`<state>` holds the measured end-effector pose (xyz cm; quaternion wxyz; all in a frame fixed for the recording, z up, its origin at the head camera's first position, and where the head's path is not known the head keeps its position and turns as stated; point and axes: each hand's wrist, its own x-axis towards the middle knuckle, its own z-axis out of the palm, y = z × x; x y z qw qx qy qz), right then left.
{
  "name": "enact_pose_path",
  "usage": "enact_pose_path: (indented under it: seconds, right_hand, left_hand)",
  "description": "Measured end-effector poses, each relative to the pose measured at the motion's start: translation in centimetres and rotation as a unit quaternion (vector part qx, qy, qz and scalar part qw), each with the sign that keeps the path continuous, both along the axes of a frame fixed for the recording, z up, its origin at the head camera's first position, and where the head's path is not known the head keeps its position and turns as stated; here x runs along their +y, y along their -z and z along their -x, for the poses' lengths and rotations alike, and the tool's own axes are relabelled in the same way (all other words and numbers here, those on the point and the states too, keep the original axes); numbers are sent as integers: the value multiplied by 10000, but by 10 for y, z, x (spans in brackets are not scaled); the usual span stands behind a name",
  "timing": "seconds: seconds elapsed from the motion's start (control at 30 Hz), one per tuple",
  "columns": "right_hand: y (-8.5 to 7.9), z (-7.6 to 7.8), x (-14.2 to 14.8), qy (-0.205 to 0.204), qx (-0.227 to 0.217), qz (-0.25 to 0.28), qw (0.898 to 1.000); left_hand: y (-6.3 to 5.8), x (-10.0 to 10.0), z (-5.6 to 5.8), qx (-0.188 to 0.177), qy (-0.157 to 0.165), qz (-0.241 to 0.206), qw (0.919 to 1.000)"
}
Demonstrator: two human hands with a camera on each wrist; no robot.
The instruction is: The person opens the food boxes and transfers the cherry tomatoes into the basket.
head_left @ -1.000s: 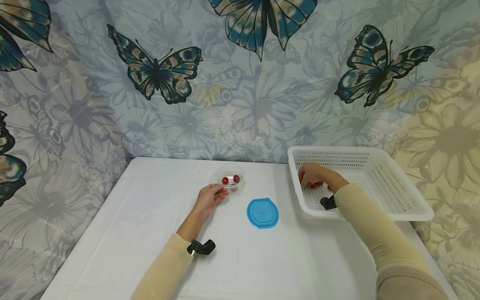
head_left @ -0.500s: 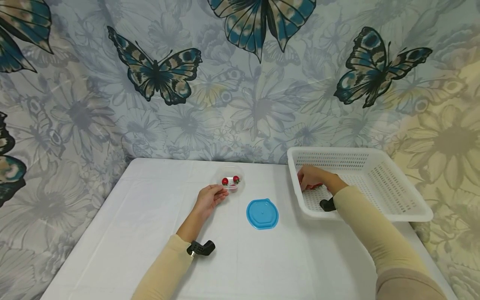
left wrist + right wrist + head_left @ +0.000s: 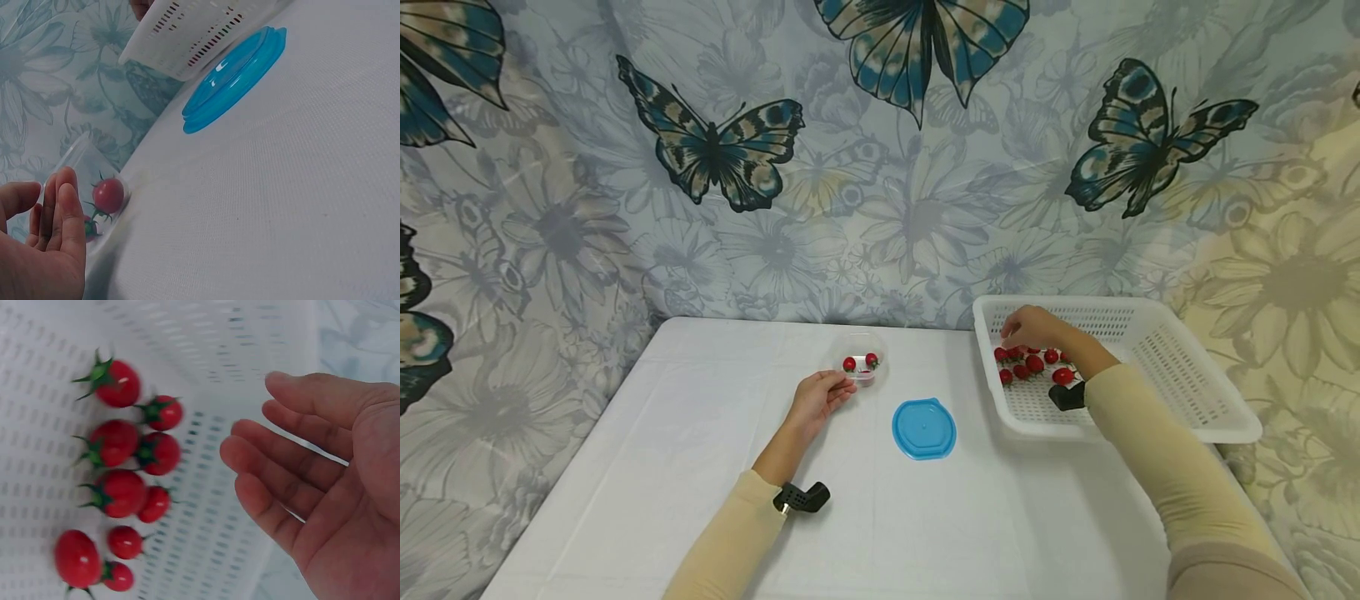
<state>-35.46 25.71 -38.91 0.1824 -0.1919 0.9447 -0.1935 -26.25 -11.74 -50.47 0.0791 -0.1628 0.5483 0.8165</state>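
A small clear plastic container (image 3: pixel 860 343) with red cherry tomatoes (image 3: pixel 871 360) inside stands toward the back of the white table. My left hand (image 3: pixel 822 400) rests at its near-left side, fingers fairly straight; in the left wrist view the fingers partly hide the container (image 3: pixel 94 156). My right hand (image 3: pixel 1033 329) is over the left part of the white perforated basket (image 3: pixel 1180 417). In the right wrist view the right hand (image 3: pixel 325 469) has its fingers relaxed and apart, holding nothing, beside several cherry tomatoes (image 3: pixel 122 494) with green stems on the basket floor.
A blue lid (image 3: pixel 924 429) lies flat on the table (image 3: pixel 880 517) between container and basket. The basket's raised walls surround the loose tomatoes. A butterfly-patterned cloth (image 3: pixel 880 208) hangs behind the table's back edge.
My right hand has lifted from low among the tomatoes in the basket, and more of them show now. The left hand and container stay in place.
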Motion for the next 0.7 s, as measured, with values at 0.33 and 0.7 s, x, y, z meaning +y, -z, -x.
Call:
enact_pose_path:
  seconds: [0.33, 0.7]
  right_hand:
    - [-36, 6, -19, 217, 952, -35, 9952]
    - [-44, 6, -77, -396, 1465, 6, 9884]
  left_hand:
    - [0, 1, 0, 41, 15, 23, 10000]
    - [0, 1, 0, 17, -22, 19, 10000]
